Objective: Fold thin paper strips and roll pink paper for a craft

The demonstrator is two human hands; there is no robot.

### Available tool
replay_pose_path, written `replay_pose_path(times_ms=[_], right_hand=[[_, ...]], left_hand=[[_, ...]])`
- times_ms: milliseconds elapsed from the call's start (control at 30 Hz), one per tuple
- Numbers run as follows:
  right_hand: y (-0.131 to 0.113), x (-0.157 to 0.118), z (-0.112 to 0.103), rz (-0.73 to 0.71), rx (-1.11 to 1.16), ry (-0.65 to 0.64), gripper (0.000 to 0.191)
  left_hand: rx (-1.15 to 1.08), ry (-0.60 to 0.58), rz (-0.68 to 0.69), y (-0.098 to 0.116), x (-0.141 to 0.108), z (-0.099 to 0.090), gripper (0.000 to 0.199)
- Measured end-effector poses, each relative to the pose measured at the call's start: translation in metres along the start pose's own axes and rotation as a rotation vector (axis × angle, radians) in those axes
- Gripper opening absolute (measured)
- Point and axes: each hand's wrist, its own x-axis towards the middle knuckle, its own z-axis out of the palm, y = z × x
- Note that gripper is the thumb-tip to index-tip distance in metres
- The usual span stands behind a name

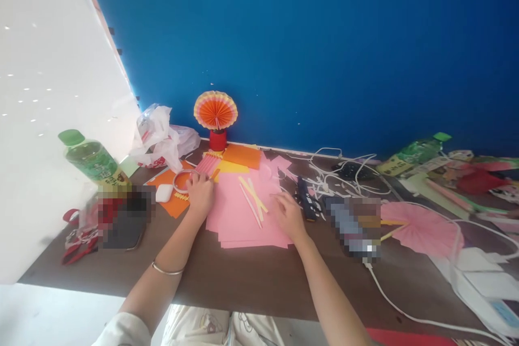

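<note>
My left hand point(201, 195) has its fingers curled over the right side of a clear roll of tape point(175, 181), above orange paper. A small orange strip point(215, 174) shows beside its fingertips. Loosely spread on the right side of the pink paper sheets point(239, 230), my right hand point(288, 216) holds nothing that I can see. Thin white and pale yellow sticks point(255, 197) lie on the pink paper between both hands. Folded pink paper point(210, 163), an orange sheet point(243, 156) and a yellow sheet point(233, 171) lie farther back.
A round pleated paper fan point(215, 111) stands in a red holder point(218, 140) by the blue wall. Green-capped bottles point(95, 159) stand left and lie right. A white earphone case point(164, 193), tangled white cables point(324, 184), a pink fan point(430, 230) and a power strip point(482, 286) surround the work.
</note>
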Motion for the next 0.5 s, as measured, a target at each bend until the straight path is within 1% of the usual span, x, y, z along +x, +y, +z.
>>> replay_pose_path(times_ms=[67, 133, 233, 333, 400, 433, 500], right_hand=[[0.006, 0.003, -0.008, 0.021, -0.030, 0.056, 0.030], [0.012, 0.007, -0.019, 0.052, -0.077, 0.078, 0.030], [0.017, 0.012, -0.043, 0.084, -0.160, 0.088, 0.028], [0.018, 0.013, -0.068, 0.127, -0.199, 0.110, 0.029], [0.022, 0.010, -0.080, 0.170, -0.199, 0.145, 0.031], [0.025, 0.007, -0.084, 0.188, -0.200, 0.172, 0.033], [0.032, -0.001, -0.087, 0.195, -0.198, 0.209, 0.035]], left_hand=[[0.019, -0.006, 0.017, 0.000, 0.000, 0.000, 0.035], [0.039, -0.010, 0.028, -0.001, 0.000, -0.002, 0.037], [0.053, -0.012, 0.028, -0.002, 0.002, -0.006, 0.039], [-0.007, 0.030, 0.007, 0.000, 0.003, -0.006, 0.037], [-0.164, 0.027, 0.033, 0.003, 0.003, -0.003, 0.034], [-0.286, -0.004, 0.063, 0.006, 0.001, -0.001, 0.033], [-0.546, -0.110, 0.144, 0.013, -0.003, 0.003, 0.030]])
